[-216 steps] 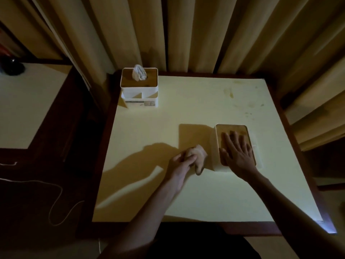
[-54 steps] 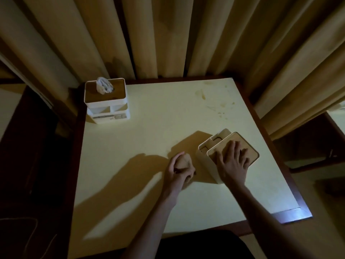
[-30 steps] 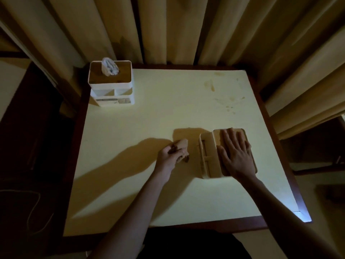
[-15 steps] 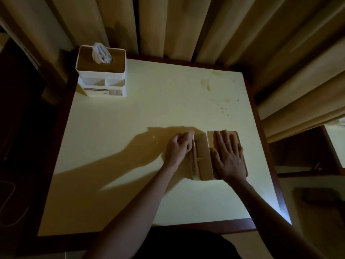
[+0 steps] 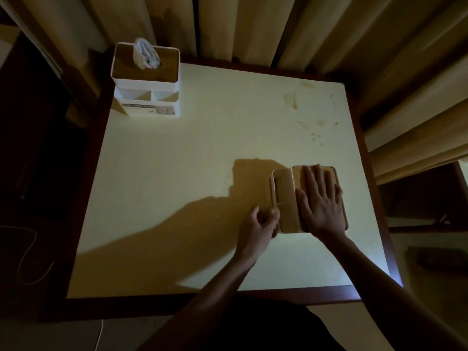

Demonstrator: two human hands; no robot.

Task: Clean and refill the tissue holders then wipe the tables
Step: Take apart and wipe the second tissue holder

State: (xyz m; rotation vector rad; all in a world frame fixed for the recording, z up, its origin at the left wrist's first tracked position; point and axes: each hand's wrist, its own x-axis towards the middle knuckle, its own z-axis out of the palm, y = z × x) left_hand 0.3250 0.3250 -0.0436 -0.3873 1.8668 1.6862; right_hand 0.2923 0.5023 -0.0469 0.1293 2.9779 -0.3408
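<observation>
Right of frame centre, the right hand (image 5: 323, 203) lies flat, fingers straight, on a holder (image 5: 286, 198). The left hand (image 5: 258, 228) curls around a cloth (image 5: 274, 214) at its side. Holder looks light, rigid, likely slippery; steady from the top.

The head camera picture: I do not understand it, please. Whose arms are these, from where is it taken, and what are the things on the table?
There is no machine here. A person wears a camera on the head, so the picture looks down at their own arms. The left hand is curled round a small cloth, hardly visible, at the side of a tissue holder. The right hand lies flat on that holder's wooden lid, fingers straight. A second tissue holder stands at the far left corner of the table, with a tissue sticking out on top. Brownish stains mark the far right part. Curtains hang behind.
</observation>
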